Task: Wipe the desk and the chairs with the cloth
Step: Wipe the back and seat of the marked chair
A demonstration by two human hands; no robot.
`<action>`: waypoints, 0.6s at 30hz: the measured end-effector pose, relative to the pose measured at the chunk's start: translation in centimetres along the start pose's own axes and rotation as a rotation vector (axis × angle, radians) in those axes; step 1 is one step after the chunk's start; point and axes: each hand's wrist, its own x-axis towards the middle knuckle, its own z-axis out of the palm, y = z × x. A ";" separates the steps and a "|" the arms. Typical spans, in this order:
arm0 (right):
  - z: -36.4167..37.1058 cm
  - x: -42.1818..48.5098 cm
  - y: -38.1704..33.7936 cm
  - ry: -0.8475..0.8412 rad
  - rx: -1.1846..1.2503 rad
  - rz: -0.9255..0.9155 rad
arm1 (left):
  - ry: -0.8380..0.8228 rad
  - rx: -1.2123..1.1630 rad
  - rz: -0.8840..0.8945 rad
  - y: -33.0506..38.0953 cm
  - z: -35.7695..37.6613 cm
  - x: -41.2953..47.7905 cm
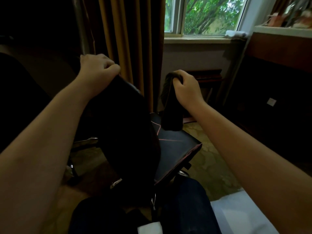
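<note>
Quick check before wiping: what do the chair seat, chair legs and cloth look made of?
Chair seat: likely smooth leather or vinyl, faint sheen, reddish stitched lines. Chair legs: polished metal, bright glints. Cloth in the right hand: soft dark fabric, hanging limp with folds. Chair back under the left hand: too dark to tell.

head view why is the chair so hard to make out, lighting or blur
Head view: mostly lighting; the window is the brightest area, the room is dim, so the black chair back gripped by the left hand and the dark cloth in the right hand lose detail. Head view: also slightly soft, with wide-angle bending toward the edges.
</note>
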 end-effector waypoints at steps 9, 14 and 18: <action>-2.8 0.3 2.2 0.056 -0.005 0.009 | -0.071 -0.290 0.079 1.8 2.4 1.9; -4.3 0.8 4.1 0.105 -0.040 0.030 | -0.093 -0.388 0.013 2.9 4.1 3.7; -4.1 2.0 4.8 0.131 -0.027 0.049 | -0.101 -0.439 0.021 2.3 4.5 4.4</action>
